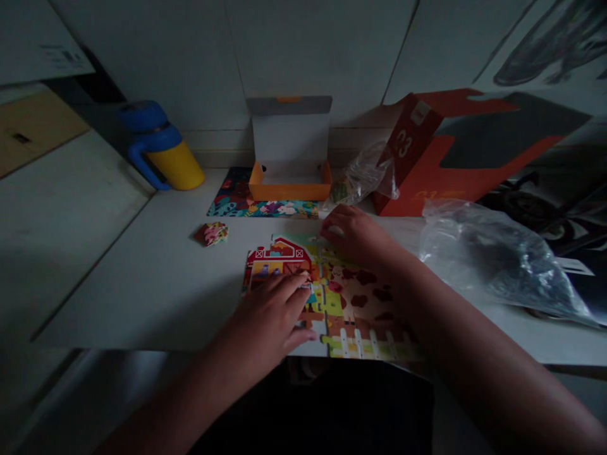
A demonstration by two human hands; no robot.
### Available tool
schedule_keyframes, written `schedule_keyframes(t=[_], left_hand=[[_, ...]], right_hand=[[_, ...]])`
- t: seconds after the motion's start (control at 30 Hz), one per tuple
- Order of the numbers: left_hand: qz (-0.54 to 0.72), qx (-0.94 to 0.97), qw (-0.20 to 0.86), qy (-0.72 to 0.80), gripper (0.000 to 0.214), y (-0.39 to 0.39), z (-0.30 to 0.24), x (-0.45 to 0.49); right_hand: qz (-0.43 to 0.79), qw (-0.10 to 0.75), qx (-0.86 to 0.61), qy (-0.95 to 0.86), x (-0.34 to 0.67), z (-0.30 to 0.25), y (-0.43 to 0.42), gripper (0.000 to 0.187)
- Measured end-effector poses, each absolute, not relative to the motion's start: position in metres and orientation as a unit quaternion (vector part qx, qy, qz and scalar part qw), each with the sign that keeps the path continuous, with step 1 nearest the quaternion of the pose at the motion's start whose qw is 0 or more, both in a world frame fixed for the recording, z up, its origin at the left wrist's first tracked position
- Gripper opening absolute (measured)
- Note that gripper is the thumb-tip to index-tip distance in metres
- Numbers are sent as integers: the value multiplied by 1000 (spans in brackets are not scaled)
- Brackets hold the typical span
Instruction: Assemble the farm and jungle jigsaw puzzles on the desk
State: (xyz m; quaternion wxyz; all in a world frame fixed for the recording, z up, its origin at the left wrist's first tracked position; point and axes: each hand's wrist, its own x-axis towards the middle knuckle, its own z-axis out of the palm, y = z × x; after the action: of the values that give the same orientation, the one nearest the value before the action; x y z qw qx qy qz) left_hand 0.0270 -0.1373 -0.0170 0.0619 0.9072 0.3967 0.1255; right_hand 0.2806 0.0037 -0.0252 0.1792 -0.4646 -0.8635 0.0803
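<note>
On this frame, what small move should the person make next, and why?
Probably the left hand should lift from the farm jigsaw puzzle and take one piece from the small pile of loose pieces. That pile lies on the white table just beyond the puzzle's barn corner, nearer this hand than the right hand, which rests at the puzzle's far edge.

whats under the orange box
The open orange box sits on a colourful floral printed sheet. Leaves and flowers show in front of it and to its left, but the part directly beneath the box is covered.
</note>
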Motion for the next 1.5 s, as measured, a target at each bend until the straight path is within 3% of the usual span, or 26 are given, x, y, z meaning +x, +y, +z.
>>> schedule_keyframes(t=[0.2, 0.43, 0.67, 0.87, 1.5], left_hand=[[152, 915, -41, 370, 36, -151, -32, 33], [175, 917, -135, 331, 34, -160, -39, 30], [190, 912, -113, 346, 45, -164, -45, 30], [199, 906, -87, 363, 45, -164, -46, 30], [227, 898, -57, 373, 47, -165, -45, 30]], right_hand=[[104, 197, -399, -890, 286, -21, 0, 17], [151, 158, -391, -894, 285, -7, -9, 18], [260, 11, -363, -895, 284, 16, -25, 9], [220, -42, -380, -898, 272, 22, -35, 12], [210, -35, -405, -889, 264, 27, -46, 9]])
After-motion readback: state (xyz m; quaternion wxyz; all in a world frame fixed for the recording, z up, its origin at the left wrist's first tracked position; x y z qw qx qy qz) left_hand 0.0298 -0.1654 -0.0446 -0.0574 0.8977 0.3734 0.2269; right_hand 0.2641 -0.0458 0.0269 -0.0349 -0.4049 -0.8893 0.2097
